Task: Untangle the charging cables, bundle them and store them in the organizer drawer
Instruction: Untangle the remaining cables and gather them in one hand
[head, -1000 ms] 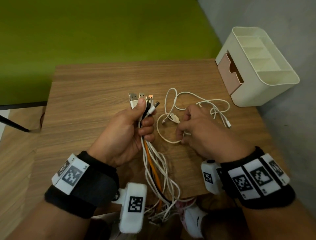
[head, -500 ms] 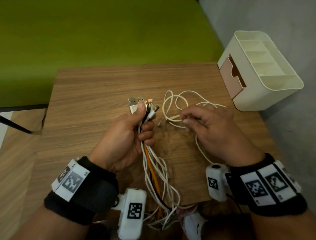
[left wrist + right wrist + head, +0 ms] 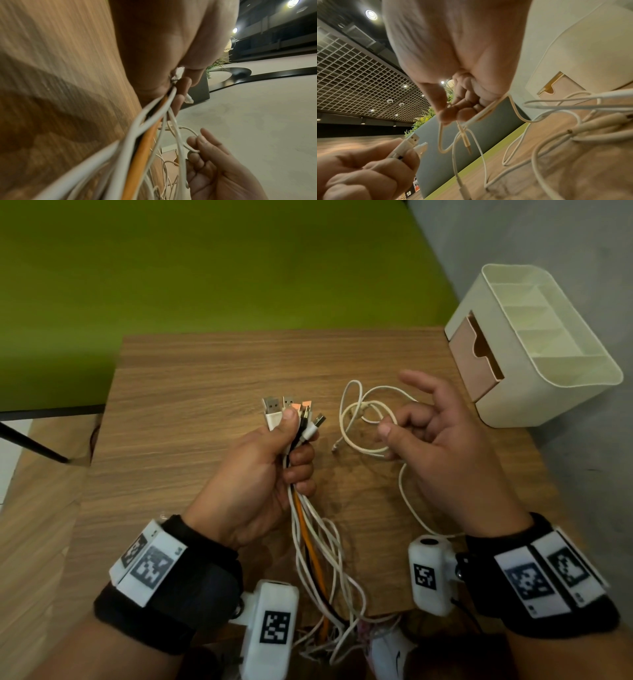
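My left hand (image 3: 296,440) grips a bundle of cables (image 3: 308,529), white, orange and black, with their USB plugs (image 3: 291,409) sticking up past the thumb. The bundle's loose ends hang off the table's near edge. My right hand (image 3: 394,426) pinches a looped white cable (image 3: 356,419) between thumb and a curled finger, index finger stretched out. The loops hang just above the table, one small plug (image 3: 335,447) dangling. In the right wrist view the white cable (image 3: 539,105) trails over the wood. The left wrist view shows the bundle (image 3: 154,115) running out of my fist.
A cream organizer (image 3: 582,378) stands at the table's right back corner, its pink drawer (image 3: 476,354) facing left and pulled slightly out. The wooden table (image 3: 191,412) ends near my wrists. A green surface lies beyond it and a grey wall to the right.
My right hand has turned from palm down to thumb up, stretched out its index finger and raised the white cable loops off the table. The left hand keeps its hold on the bundle.
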A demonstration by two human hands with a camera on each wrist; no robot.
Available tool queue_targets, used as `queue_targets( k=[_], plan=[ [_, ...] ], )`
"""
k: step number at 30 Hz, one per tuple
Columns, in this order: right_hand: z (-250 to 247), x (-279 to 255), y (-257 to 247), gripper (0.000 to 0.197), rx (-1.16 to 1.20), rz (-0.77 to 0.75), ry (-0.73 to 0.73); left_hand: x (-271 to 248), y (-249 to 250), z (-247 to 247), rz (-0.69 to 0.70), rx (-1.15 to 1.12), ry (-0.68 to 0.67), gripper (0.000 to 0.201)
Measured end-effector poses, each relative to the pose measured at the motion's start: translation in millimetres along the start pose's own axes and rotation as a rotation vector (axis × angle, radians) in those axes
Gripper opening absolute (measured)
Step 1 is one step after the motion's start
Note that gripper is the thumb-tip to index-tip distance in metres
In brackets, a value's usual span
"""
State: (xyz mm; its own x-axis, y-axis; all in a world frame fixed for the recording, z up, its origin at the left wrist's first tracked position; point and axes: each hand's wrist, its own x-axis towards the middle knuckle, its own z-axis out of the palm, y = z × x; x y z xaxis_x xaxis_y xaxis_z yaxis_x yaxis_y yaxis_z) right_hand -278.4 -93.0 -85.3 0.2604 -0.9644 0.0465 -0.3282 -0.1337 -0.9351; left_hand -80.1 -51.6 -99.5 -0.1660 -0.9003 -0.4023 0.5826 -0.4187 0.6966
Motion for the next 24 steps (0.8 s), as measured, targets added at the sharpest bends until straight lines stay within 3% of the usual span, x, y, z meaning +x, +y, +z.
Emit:
queue_targets(
  k=[2,6,16,19,24],
  plan=[
    [0,1,2,0.049,-0.043,0.099,0.005,0,0,1,0.000,0.000,0.000,0.034],
    [-6,3,4,0.021,-0.354,0.162,0.045,0,0,0,0.000,-0.002,-0.004,0.034],
    [-10,2,-7,0.007,-0.417,0.172,0.172,0,0,2,0.003,-0.009,0.004,0.034],
    [-8,1,-11,0.004,-0.316,0.083,0.218,0,0,2,0.006,-0.012,0.001,0.034],
    [0,-4,-13,0.011,-0.151,-0.211,0.260,-1,-1,0,0.005,-0.015,-0.007,0.035]
  ],
)
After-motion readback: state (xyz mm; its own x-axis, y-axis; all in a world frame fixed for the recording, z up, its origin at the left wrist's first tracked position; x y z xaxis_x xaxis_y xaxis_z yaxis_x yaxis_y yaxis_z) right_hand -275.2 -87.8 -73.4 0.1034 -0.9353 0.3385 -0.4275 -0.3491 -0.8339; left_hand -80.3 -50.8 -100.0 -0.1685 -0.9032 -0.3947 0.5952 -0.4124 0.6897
